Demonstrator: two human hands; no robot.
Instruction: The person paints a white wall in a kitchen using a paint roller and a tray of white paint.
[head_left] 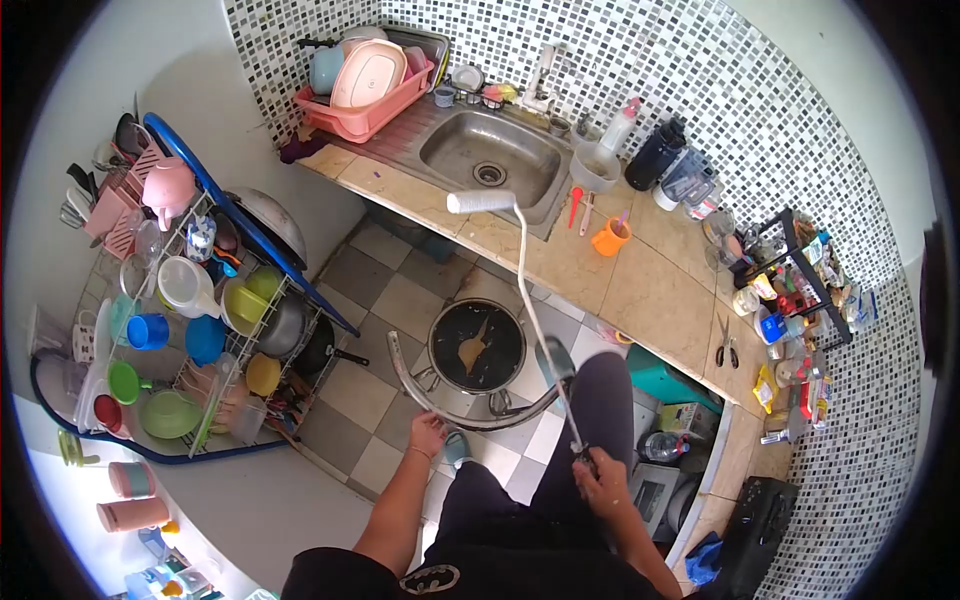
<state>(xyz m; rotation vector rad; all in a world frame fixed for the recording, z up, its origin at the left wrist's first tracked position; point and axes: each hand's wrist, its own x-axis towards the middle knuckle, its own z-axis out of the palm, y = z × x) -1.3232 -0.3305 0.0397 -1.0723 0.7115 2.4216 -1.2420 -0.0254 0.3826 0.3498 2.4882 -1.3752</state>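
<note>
My right hand (602,484) is closed round the dark handle of a paint roller (526,280). Its long white stem reaches up and away, and the white roller head (482,202) overlaps the counter's front edge in this view. Down at the left, my left hand (428,434) has its fingers curled at the lower edge of a curved, silvery grey band (405,378). This band sweeps around the near side of a round pot (477,345) with metal handles. The pot's dark inside holds a tan patch and pale specks.
A sink (440,152) is set in the tiled counter (640,295), with a pink dish basket (385,120) beside it. Scissors (727,345) and an orange cup (610,238) lie on the counter. At left stands a loaded dish rack (330,305). The floor is checkered tile (340,425).
</note>
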